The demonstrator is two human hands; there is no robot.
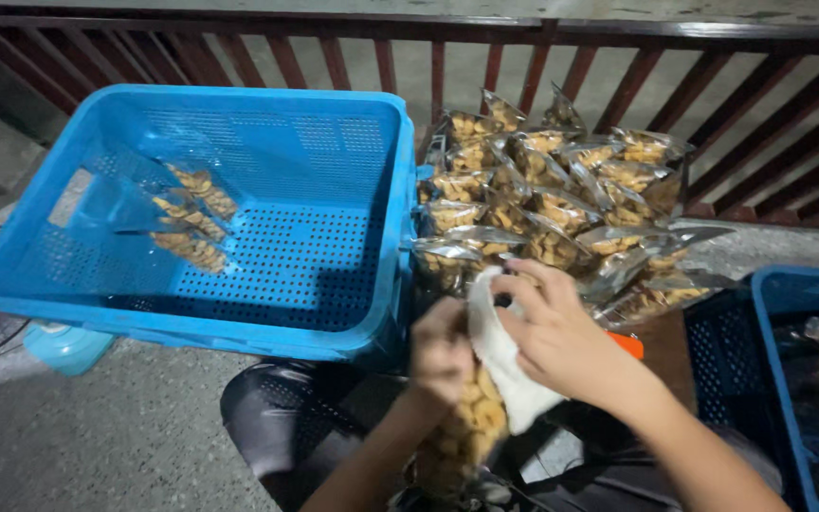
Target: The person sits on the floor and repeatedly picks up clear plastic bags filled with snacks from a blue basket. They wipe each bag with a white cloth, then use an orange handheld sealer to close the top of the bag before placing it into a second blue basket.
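I look down from the head camera at two bare hands working low in the centre of the frame. My left hand (pixel 440 349) is closed around the top of a clear snack bag (pixel 466 429) filled with pale yellow, curled snack pieces; the bag hangs down from that grip toward the bottom edge, slightly blurred. My right hand (pixel 561 337), just right of it, has its fingers curled and pinched on a white cloth (pixel 504 370), which drapes between the two hands and lies against the bag's upper part.

Filling the left half of the frame is a large blue crate (pixel 334 322) with perforated walls and floor, tilted toward me. Three filled packets (pixel 191 216) lie together in its left part; the remaining floor shows only holes.

Right of the crate, in the upper middle, sits a heaped pile of sealed packets (pixel 552 204) with shiny tops, just above my hands. A second, darker blue crate (pixel 772 313) fills the lower right corner; its contents are too dim to tell. A small orange object (pixel 626 343) peeks out just behind my right wrist. A dark red railing (pixel 637 66) runs across the top, and grey concrete floor (pixel 97 427) shows at lower left.
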